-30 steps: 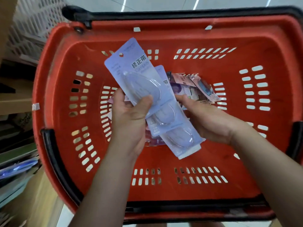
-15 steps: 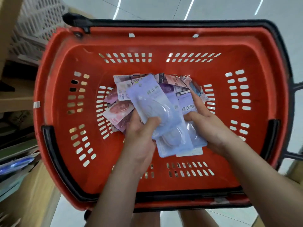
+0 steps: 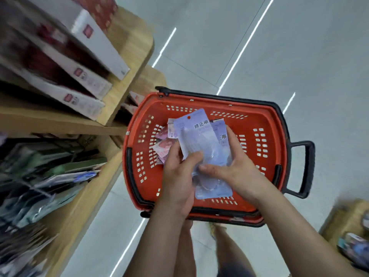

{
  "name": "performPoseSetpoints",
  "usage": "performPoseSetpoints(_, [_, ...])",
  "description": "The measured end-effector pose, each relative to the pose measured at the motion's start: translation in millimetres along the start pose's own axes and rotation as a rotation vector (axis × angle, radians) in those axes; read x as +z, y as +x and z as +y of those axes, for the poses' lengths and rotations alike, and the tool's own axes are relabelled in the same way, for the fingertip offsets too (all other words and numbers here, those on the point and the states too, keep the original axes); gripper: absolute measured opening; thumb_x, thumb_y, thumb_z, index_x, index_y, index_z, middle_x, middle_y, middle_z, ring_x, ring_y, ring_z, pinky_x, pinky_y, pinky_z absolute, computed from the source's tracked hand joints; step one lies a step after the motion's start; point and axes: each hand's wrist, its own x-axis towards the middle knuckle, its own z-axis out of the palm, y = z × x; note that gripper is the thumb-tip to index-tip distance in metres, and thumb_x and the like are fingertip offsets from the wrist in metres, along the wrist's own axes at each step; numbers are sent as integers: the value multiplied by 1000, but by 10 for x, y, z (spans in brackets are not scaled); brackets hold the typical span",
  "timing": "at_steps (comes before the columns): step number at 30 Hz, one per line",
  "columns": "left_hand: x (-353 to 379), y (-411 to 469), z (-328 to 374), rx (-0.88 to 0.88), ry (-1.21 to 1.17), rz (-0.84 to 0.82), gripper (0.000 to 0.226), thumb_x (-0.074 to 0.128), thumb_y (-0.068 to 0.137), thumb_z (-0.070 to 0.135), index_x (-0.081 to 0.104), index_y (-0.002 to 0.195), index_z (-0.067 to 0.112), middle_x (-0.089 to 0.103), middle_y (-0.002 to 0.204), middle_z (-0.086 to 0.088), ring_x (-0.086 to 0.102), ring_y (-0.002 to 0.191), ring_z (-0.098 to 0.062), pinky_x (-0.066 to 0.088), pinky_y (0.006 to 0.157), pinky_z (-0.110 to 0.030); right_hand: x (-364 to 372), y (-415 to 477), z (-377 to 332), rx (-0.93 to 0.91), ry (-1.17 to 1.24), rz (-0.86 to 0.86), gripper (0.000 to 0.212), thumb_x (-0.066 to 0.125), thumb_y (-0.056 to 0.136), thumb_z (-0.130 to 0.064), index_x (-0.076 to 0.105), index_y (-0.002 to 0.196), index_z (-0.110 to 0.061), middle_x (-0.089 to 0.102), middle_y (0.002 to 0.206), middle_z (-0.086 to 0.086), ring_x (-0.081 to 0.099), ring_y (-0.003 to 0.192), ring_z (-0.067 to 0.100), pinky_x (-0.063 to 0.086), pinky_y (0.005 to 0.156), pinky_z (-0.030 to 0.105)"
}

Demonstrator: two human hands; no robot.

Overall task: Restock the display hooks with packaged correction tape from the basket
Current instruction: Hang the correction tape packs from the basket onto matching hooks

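A red plastic basket [image 3: 259, 176] with black handles stands on the floor below me. Over it, both hands hold a small stack of pale purple correction tape packs [image 3: 197, 136] with clear blisters. My left hand [image 3: 177, 170] grips the stack from the left, its thumb across the front. My right hand [image 3: 233, 166] grips it from the right, with the thumb on the blister and the fingers behind. More pink and purple packs [image 3: 163, 144] lie on the basket floor, partly hidden by my hands. No display hooks are in view.
Wooden shelves [image 3: 127, 48] rise at the left, holding white and red boxes [image 3: 83, 76] above and blurred packaged goods [image 3: 50, 176] below. A cardboard box [image 3: 347, 222] with items sits at the lower right. Grey floor tiles surround the basket. My legs show below it.
The view has pulled back and up, so the basket looks smaller and the shelves appear at the left. The stack has risen from the basket, and my right hand now holds it from the side.
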Motion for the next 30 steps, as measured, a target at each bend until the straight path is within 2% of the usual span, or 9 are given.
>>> performPoseSetpoints(3, [174, -511, 286, 45, -19, 52, 44, 59, 76, 9, 62, 120, 5, 70, 114, -20, 69, 98, -34, 57, 83, -45, 69, -393, -492, -50, -96, -45, 82, 81, 78, -3, 39, 134, -45, 69, 124, -10, 67, 114, 14, 54, 95, 31])
performPoseSetpoints(7, [361, -1224, 537, 103, -104, 138, 30, 62, 77, 2, 65, 105, 10, 73, 100, -14, 70, 86, -27, 57, 70, -35, 113, -915, -1014, -117, -307, -100, 106, 90, 70, -18, 22, 144, -52, 59, 126, -33, 57, 114, -13, 46, 98, 15])
performPoseSetpoints(10, [425, -1761, 665, 143, -208, 213, 28, 60, 83, -1, 64, 108, 10, 67, 103, -20, 63, 91, -33, 53, 77, -44, 127, -1349, -1343, -159, -392, -163, 116, 86, 75, -16, 6, 148, -58, 46, 129, -42, 49, 111, -25, 43, 95, 10])
performPoseSetpoints(13, [443, -2348, 755, 225, -250, 231, 32, 55, 88, -5, 60, 116, 9, 68, 110, -18, 66, 97, -34, 56, 81, -46, 144, -1757, -1608, -188, -363, -291, 99, 76, 83, -4, 23, 144, -60, 60, 125, -33, 61, 110, -9, 51, 86, 14])
performPoseSetpoints(18, [310, -3285, 834, 412, -268, 343, 39, 49, 91, -10, 57, 124, 9, 71, 113, -15, 71, 95, -30, 60, 80, -47, 489, -2315, -1996, -284, -427, -307, 48, 67, 88, -5, 66, 111, -47, 60, 115, -29, 59, 89, -14, 44, 73, 4])
performPoseSetpoints(21, [200, -3833, 794, 456, -268, 411, 37, 50, 91, -9, 58, 121, 12, 70, 109, -13, 71, 86, -26, 60, 67, -39, 879, -2653, -2152, -361, -494, -424, 42, 65, 88, -2, 69, 115, -35, 60, 107, -27, 57, 73, -21, 42, 67, 1])
performPoseSetpoints(25, [-46, -4430, 646, 543, -276, 501, 43, 54, 86, -2, 61, 122, 19, 70, 112, -10, 67, 87, -20, 57, 71, -35, 1484, -3054, -2112, -442, -587, -608, 42, 61, 91, -4, 70, 117, -36, 63, 120, -27, 55, 110, -15, 42, 94, 10])
performPoseSetpoints(27, [-226, -4693, 552, 580, -285, 578, 42, 58, 83, 4, 63, 122, 19, 71, 109, -8, 65, 86, -17, 53, 74, -33, 1811, -3268, -2032, -473, -595, -669, 40, 58, 94, -5, 70, 110, -39, 64, 113, -33, 54, 107, -19, 40, 91, 6])
performPoseSetpoints(30, [-555, -5096, 363, 637, -355, 672, 29, 55, 93, 4, 67, 114, 19, 72, 92, 3, 63, 78, -11, 48, 66, -23, 2318, -3671, -1859, -543, -609, -811, 30, 61, 97, -13, 65, 102, -42, 65, 96, -42, 56, 99, -22, 39, 88, 4])
